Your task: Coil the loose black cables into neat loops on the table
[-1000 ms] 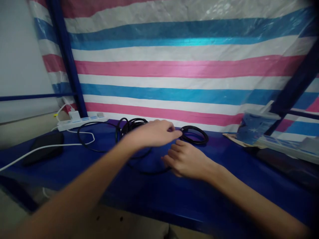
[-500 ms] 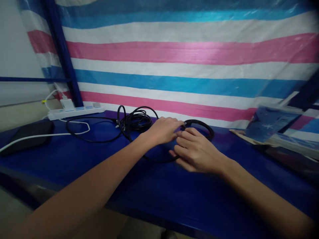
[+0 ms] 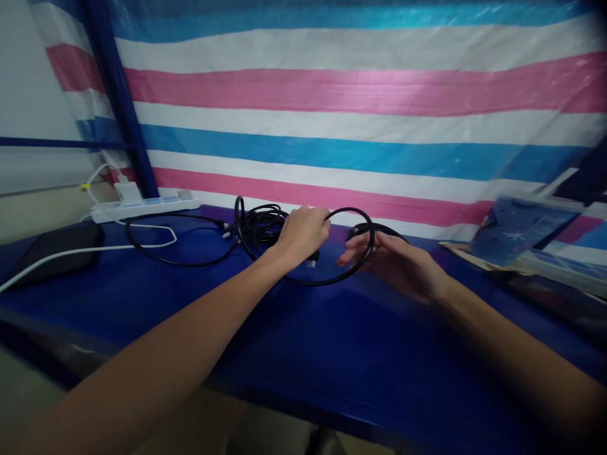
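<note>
Power strip [image 3: 147, 208], white: far left of the left hand. Cable [image 3: 260, 222], black: heaped just left of that hand. Left hand [image 3: 303, 230]: fingers curled tight on the cable's loop. Plug [image 3: 312, 259]: just below it. Right hand [image 3: 396, 262]: half open, fingers outstretched behind the loop, contact unclear. Coil [image 3: 389, 231]: just beyond it. Cup [image 3: 524, 227]: farther right.

Left fingers [image 3: 325, 231] curled, right fingers [image 3: 351, 254] extended
</note>
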{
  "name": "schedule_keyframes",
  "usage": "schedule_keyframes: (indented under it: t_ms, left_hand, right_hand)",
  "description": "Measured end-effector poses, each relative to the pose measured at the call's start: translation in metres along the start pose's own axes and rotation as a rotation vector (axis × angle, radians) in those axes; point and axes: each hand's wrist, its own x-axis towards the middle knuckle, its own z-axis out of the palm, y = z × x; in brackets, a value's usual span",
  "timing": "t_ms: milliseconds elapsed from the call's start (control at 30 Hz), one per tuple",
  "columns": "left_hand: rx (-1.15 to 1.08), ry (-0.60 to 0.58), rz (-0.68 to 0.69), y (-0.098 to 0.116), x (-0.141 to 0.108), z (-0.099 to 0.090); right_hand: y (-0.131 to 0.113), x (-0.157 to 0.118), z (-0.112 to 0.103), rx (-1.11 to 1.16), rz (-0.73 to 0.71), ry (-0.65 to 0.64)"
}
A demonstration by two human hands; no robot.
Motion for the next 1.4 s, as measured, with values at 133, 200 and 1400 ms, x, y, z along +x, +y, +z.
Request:
schedule_keyframes:
  t_ms: [133, 200, 1400]
  left_hand:
    - [-0.148, 0.022, -0.054, 0.001, -0.001, 0.001]
    - [-0.351, 0.042, -0.115, 0.001, -0.001, 0.001]
    - [-0.853, -0.288, 0.205, 0.029, -0.024, 0.007]
  right_hand:
    - [0.006, -0.003, 0.008, -0.028, 0.133, -0.122]
    - [0.010, -0.001, 0.007, -0.054, 0.227, -0.087]
    - [0.004, 0.006, -0.006, -0.192, 0.084, 0.231]
